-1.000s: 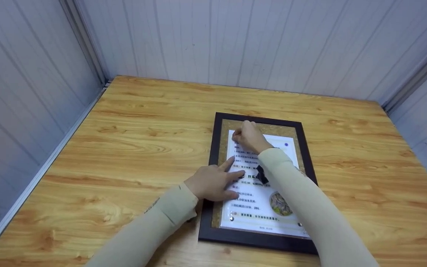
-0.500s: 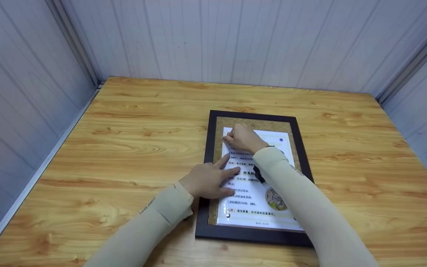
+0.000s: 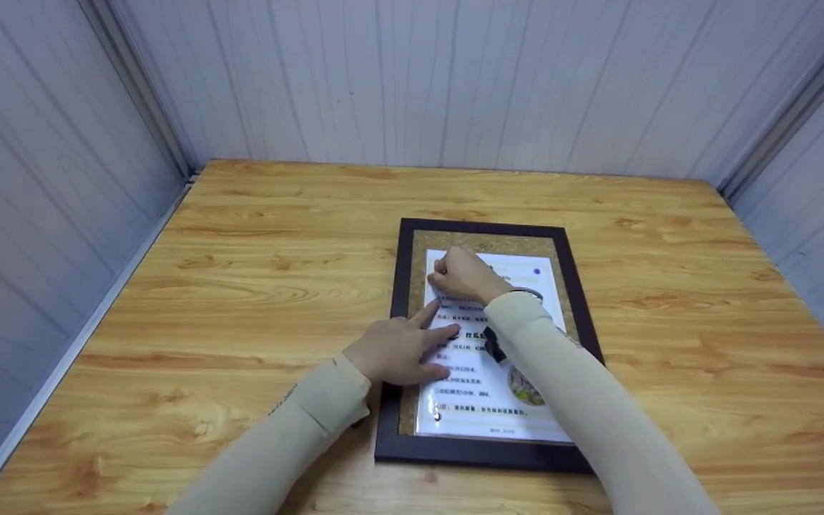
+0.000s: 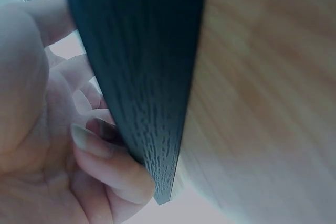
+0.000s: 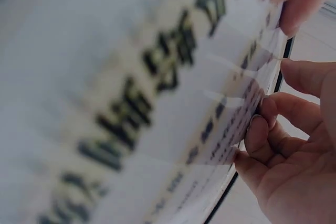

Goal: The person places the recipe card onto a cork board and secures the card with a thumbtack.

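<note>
A laminated sheet [image 3: 476,422] with printed text and round food pictures lies on a cork board [image 3: 483,243] in a black frame [image 3: 498,452]. My left hand [image 3: 401,350] rests on the sheet's left side, fingers spread, palm over the frame's left bar. The right hand [image 3: 466,275] is at the sheet's upper left corner, fingers curled, its tips seeming to pinch a small dark push pin [image 5: 256,110], mostly hidden by them. A blue push pin [image 3: 537,271] sits at the upper right corner. Near the lower left corner is a small dark pin [image 3: 438,416].
The framed board lies on a wood-grain table [image 3: 254,286]. White panelled walls [image 3: 355,79] stand behind the table and at both sides. A dark band with a black piece [image 3: 493,345] is worn at the right wrist, over the sheet.
The view has shifted slightly, so board and hands appear a little further left. The right hand's fingers have drawn down closer onto the sheet's upper left corner. The left hand stays in place.
</note>
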{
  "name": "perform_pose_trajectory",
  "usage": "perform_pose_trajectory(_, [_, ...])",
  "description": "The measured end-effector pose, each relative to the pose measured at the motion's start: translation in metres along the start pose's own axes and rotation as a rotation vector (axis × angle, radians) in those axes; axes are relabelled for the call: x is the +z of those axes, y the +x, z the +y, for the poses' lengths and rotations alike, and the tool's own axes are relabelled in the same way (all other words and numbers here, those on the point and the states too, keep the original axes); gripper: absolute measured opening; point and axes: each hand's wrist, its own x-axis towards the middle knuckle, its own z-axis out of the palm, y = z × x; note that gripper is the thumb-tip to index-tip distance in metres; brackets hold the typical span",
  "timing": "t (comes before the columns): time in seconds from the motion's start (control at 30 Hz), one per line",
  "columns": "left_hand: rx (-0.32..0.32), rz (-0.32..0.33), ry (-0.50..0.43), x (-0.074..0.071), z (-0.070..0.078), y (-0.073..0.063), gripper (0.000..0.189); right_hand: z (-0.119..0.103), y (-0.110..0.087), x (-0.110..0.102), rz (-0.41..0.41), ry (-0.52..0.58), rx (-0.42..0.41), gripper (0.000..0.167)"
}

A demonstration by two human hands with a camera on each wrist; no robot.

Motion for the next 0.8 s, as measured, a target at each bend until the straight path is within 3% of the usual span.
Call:
perform_pose_trajectory(0.1, [0.02,0.006,0.003,0.001,-0.003,0.001,0.069,0.001,-0.002,0.001,-0.002,-0.025,-0.01,0.04])
perform_pose_trajectory(0.23, [0.037,0.004,-0.001,0.004,-0.008,0.002,0.069,0.009,-0.009,0.002,0.025,-0.06,-0.083,0.022])
perform_pose_trajectory(0.37, [0.017,-0.01,-0.018,0.005,-0.013,0.003,0.069,0.025,-0.022,-0.004,0.15,-0.05,-0.142,0.031])
perform_pose_trajectory(0.5, [-0.006,-0.035,-0.042,0.004,-0.014,0.004,0.07,0.045,-0.039,-0.015,0.307,-0.073,-0.229,0.026])
perform_pose_trajectory(0.67, [-0.013,-0.062,-0.092,0.002,-0.021,0.004,0.068,0.074,-0.059,-0.035,0.42,-0.154,-0.306,0.021])
perform_pose_trajectory(0.8, [0.018,0.028,-0.215,-0.002,-0.04,0.002,0.059,0.099,-0.075,-0.052,0.47,-0.202,-0.252,0.022])
